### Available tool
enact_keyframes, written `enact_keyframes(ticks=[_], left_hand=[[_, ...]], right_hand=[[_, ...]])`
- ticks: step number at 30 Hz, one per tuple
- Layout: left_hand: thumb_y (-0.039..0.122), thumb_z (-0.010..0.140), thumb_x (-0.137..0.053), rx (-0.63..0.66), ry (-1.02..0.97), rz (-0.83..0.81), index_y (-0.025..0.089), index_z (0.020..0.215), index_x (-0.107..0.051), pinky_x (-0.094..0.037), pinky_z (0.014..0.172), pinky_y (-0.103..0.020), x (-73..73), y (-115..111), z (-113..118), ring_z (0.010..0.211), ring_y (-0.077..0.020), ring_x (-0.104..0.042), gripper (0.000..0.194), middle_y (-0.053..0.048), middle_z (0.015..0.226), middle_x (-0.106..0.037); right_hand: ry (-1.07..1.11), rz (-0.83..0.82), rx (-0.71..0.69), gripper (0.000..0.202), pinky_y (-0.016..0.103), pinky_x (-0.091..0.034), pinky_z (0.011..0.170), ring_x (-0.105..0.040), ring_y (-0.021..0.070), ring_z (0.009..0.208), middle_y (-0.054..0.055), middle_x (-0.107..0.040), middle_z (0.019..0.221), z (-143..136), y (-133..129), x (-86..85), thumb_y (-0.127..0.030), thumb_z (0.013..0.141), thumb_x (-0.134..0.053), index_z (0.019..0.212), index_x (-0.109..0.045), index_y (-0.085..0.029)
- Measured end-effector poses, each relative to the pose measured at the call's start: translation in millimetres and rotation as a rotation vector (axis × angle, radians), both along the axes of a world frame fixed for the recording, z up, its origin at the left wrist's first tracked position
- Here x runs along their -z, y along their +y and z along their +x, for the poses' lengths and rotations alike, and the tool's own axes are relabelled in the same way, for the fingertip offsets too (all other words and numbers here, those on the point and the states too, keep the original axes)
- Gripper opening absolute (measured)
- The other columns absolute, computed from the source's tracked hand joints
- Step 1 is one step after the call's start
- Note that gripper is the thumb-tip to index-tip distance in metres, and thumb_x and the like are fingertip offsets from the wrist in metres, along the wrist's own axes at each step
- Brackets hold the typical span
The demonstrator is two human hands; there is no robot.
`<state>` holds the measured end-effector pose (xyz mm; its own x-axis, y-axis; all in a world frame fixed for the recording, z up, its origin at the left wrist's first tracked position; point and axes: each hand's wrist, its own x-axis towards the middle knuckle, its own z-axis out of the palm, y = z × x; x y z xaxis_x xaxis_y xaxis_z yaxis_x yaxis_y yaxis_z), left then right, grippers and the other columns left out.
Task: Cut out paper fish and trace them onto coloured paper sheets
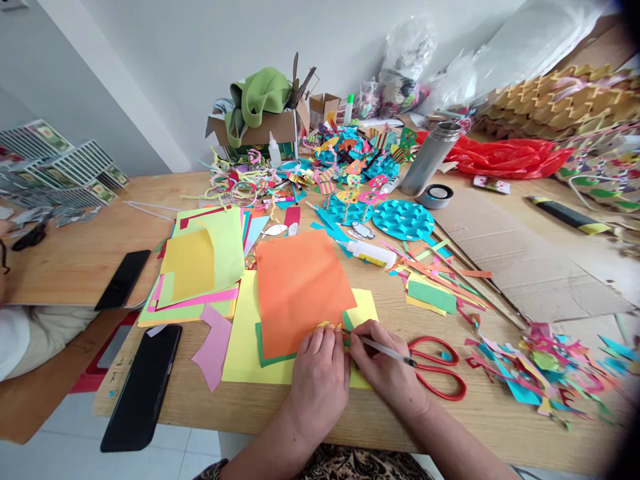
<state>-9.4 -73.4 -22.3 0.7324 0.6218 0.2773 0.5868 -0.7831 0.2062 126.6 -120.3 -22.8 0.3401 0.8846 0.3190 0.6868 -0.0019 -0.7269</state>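
My left hand (321, 370) lies flat over the lower edge of an orange sheet (303, 287), its fingertips on a small yellow cut-out (329, 325). Close beside it, my right hand (387, 370) grips a pen (387, 351) whose tip meets the paper by the left fingertips. Under the orange sheet are a green sheet (259, 347) and a yellow sheet (239, 360). Red-handled scissors (453, 385) lie just right of my right hand, their blades hidden behind it.
Colored papers (230, 240) and a black phone (143, 390) lie at the left. Behind are a glue bottle (373, 255), paper fish, blue discs (404, 220) and a metal flask (431, 160). Paper scraps (540, 373) and cardboard (515, 260) are right. Another person's arm (55, 380) shows far left.
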Motion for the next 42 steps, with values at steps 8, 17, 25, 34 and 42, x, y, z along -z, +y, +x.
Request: enact_keyframes(ticks=[8, 17, 25, 34, 42], left_hand=[[0.022, 0.091, -0.048, 0.0, -0.001, 0.006, 0.007, 0.116, -0.059, -0.05, 0.091, -0.041, -2.8, 0.6, 0.8, 0.105, -0.0251, -0.057, 0.031, -0.013, 0.11, -0.063], [0.022, 0.092, -0.047, 0.023, 0.01, 0.034, 0.008, 0.116, -0.059, -0.049, 0.091, -0.043, -1.2, -0.1, -1.5, 0.106, -0.0267, -0.056, 0.031, -0.014, 0.113, -0.062], [0.02, 0.092, -0.047, 0.028, 0.016, 0.06, 0.011, 0.114, -0.061, -0.05, 0.091, -0.044, -1.9, 0.2, -1.7, 0.105, -0.0274, -0.057, 0.028, -0.014, 0.113, -0.062], [0.019, 0.09, -0.049, 0.04, 0.056, 0.076, 0.01, 0.117, -0.059, -0.05, 0.091, -0.044, -1.0, -0.8, -3.1, 0.107, -0.0286, -0.057, 0.03, -0.015, 0.115, -0.061], [0.019, 0.091, -0.048, 0.05, 0.071, 0.068, 0.011, 0.117, -0.059, -0.049, 0.093, -0.044, -2.1, 0.5, -3.5, 0.109, -0.028, -0.056, 0.03, -0.015, 0.116, -0.06]], right_hand=[[0.225, -0.077, 0.049, 0.013, 0.022, -0.044, 0.046, -0.053, 0.0125, 0.049, -0.001, -0.058, 0.058, 4.2, 5.2, 1.8, -0.025, 0.085, -0.052, 0.073, -0.053, -0.021], [0.27, -0.085, 0.052, 0.014, 0.022, -0.043, 0.046, -0.051, 0.0123, 0.049, -0.001, -0.056, 0.059, 5.4, 8.6, -1.2, -0.025, 0.084, -0.052, 0.071, -0.053, -0.021], [0.217, -0.072, 0.047, 0.014, 0.022, -0.042, 0.047, -0.05, 0.0124, 0.05, -0.002, -0.056, 0.058, 5.8, 7.1, -0.6, -0.024, 0.083, -0.052, 0.07, -0.053, -0.021], [0.209, -0.082, 0.046, 0.013, 0.022, -0.04, 0.046, -0.049, 0.0121, 0.049, -0.002, -0.055, 0.058, 6.5, 4.3, -1.0, -0.023, 0.083, -0.051, 0.07, -0.053, -0.021], [0.203, -0.074, 0.047, 0.014, 0.023, -0.039, 0.047, -0.048, 0.0119, 0.049, -0.002, -0.054, 0.058, 6.9, 3.4, 0.9, -0.022, 0.083, -0.051, 0.069, -0.052, -0.021]])
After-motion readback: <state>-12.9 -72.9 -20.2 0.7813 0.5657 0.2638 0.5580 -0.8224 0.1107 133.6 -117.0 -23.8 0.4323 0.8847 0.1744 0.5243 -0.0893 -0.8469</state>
